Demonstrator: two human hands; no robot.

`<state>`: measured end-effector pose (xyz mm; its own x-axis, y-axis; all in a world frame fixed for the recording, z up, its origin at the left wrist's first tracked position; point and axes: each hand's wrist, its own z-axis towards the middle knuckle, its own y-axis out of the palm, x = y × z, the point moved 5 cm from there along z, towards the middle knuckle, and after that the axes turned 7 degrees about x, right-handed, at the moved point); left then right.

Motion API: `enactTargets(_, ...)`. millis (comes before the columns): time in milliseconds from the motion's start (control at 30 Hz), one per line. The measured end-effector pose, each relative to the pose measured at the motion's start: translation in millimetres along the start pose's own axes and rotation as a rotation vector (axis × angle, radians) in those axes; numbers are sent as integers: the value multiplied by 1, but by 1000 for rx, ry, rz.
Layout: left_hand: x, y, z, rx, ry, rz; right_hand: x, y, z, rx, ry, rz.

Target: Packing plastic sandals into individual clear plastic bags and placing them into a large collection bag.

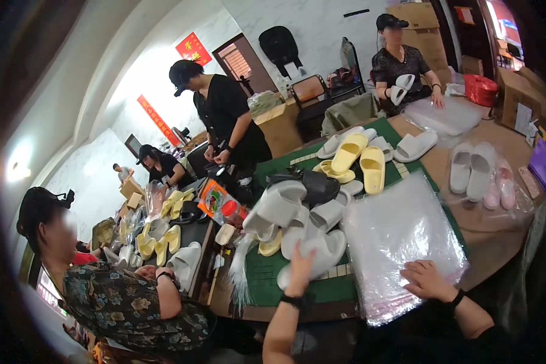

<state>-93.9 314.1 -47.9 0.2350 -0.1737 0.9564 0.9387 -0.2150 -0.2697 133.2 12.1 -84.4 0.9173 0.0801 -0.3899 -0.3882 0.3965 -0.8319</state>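
My left hand (301, 271) is over a pale grey slipper (324, 250) at the near side of the pile, its fingers stretched apart and slightly blurred. Whether the fingertips touch the slipper is hard to make out. My right hand (429, 280) lies flat with spread fingers on a thick stack of clear plastic bags (388, 224). Beyond my left hand are more pale slippers (279, 206), a black slipper (316, 187) and yellow slippers (373, 170). One small yellow slipper (270, 244) sits partly under the pale ones.
A green mat (258, 282) covers part of the brown table (497, 236). Bagged grey slippers (480, 171) and pink ones (505, 184) lie at the right. Across the table, a person (400, 67) holds white slippers. Another person (121, 285) sits close on my left.
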Motion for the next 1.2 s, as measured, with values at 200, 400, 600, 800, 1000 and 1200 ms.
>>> enactTargets(200, -24, -23, -94, -254, -145, 215, -7, 1, 8, -3, -21, 5)
enactTargets(400, -21, -23, -93, -105, -7, 165, -8, -5, 8, -1, -6, -45)
enactTargets(600, 8, 12, -92, -503, 238, 251, -9, -2, 9, 31, -40, -45)
enactTargets(800, 63, -26, -13, -162, 230, 652, -9, -7, 9, 61, -23, -39)
enactTargets(1000, 6, -48, 88, 169, -130, -128, -8, -5, 12, 62, -21, -47)
enactTargets(1200, 1, -43, 128, 231, 239, 1066, 1, 5, 3, 85, -5, -43)
